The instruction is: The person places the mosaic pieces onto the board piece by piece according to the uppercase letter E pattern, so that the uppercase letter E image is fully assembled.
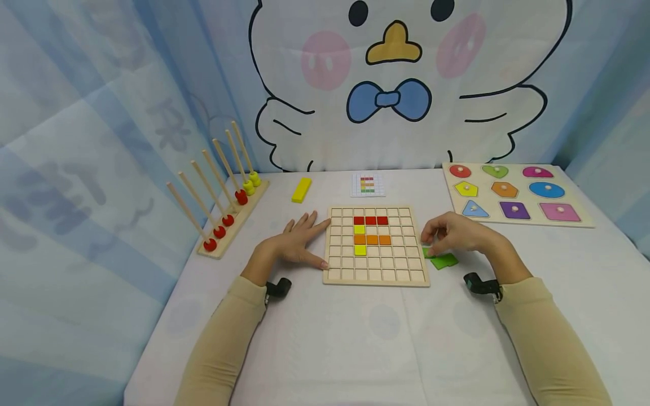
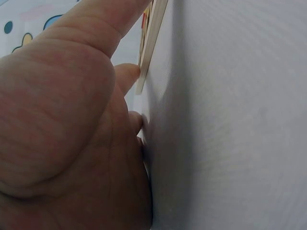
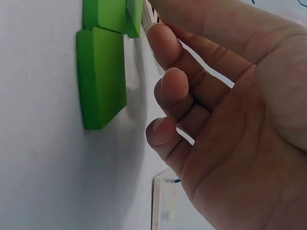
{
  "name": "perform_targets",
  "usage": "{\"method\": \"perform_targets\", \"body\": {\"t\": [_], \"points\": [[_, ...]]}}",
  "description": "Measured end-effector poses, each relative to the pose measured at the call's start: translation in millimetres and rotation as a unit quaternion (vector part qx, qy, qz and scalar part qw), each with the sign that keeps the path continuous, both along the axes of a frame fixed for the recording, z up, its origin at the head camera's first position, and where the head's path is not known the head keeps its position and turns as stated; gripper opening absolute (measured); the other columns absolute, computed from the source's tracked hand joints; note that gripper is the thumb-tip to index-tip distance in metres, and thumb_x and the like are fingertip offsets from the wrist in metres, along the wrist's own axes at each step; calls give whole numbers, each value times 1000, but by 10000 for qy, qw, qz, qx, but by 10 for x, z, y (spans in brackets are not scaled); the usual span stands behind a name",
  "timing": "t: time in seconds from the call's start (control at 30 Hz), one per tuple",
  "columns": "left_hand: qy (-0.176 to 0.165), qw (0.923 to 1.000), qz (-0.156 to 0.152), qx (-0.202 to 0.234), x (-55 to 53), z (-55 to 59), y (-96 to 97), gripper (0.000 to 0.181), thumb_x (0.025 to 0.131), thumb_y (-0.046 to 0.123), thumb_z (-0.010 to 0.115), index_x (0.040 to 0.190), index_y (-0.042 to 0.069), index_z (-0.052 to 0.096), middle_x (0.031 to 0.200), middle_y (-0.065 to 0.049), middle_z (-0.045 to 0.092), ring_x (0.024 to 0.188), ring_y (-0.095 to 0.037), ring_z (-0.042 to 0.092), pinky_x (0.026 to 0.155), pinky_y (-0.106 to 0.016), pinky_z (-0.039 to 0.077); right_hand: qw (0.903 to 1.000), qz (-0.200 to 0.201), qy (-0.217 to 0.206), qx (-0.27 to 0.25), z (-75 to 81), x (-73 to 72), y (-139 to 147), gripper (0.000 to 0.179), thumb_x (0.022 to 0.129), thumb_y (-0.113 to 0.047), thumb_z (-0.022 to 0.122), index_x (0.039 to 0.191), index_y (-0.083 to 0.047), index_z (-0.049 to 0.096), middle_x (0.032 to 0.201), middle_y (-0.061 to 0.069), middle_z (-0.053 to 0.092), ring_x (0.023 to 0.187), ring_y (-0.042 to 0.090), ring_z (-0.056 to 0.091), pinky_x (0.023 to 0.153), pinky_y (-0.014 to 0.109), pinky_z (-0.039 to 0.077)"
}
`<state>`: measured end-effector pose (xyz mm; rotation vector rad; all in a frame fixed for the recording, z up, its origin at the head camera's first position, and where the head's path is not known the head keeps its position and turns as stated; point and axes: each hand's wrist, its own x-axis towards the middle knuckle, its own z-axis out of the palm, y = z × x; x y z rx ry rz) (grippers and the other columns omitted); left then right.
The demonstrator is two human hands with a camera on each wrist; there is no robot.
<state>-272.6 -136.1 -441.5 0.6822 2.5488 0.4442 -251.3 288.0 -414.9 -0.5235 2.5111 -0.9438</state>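
Note:
A wooden grid board [image 1: 376,276] lies on the table with red tiles [image 1: 371,220] in one row, a yellow tile [image 1: 359,229] below, orange tiles [image 1: 372,240] under that, and another yellow tile [image 1: 360,250]. My left hand [image 1: 297,241] lies spread at the board's left side, thumb and index fingertip at its edge. Just off the right edge, my right hand [image 1: 459,232] pinches a green tile [image 3: 135,19] between thumb and fingertips, its other fingers loosely bent. Flat green tiles [image 1: 444,261] lie on the cloth beneath that hand.
Behind the board lies a pattern card [image 1: 368,185] with coloured squares. A yellow block [image 1: 302,190] is to its left, near a peg stand [image 1: 213,252] with red and yellow beads. At the back right is a shape puzzle board [image 1: 518,217].

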Motion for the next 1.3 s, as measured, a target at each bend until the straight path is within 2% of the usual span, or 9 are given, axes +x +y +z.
{"method": "perform_targets", "body": {"t": [0.33, 0.63, 0.87, 1.3], "points": [[-10, 10000, 11, -34, 11, 24, 2, 120, 79, 73, 76, 168, 36, 5, 176, -8, -15, 162, -28, -17, 129, -56, -12, 10000, -28, -61, 30, -23, -2, -25, 22, 81, -10, 88, 97, -6, 74, 89, 5, 66, 86, 20, 55, 72, 26, 46], [-12, 10000, 32, -29, 13, 21, 2, 120, 79, 74, 76, 168, 36, 5, 176, -7, -15, 162, -28, -17, 128, -57, -12, 9998, -156, 78, 46, -79, -15, 3, 20, 83, -6, 85, 100, -4, 75, 91, 5, 67, 86, 20, 56, 70, 24, 47], [2, 10000, 21, -56, 11, 17, 4, 120, 79, 74, 75, 168, 37, 4, 176, -7, -15, 162, -28, -18, 128, -56, -12, 9998, -173, -51, 37, -41, -5, 2, 21, 86, -10, 84, 105, -5, 77, 91, 5, 67, 87, 21, 55, 71, 25, 47], [-18, 10000, 17, -11, 7, 6, 3, 121, 78, 74, 76, 168, 36, 5, 176, -7, -15, 162, -28, -18, 128, -57, -12, 9998, -53, -183, -91, -41, 4, 7, 18, 88, -7, 81, 103, -3, 73, 91, 6, 65, 85, 21, 54, 71, 26, 46]]}}
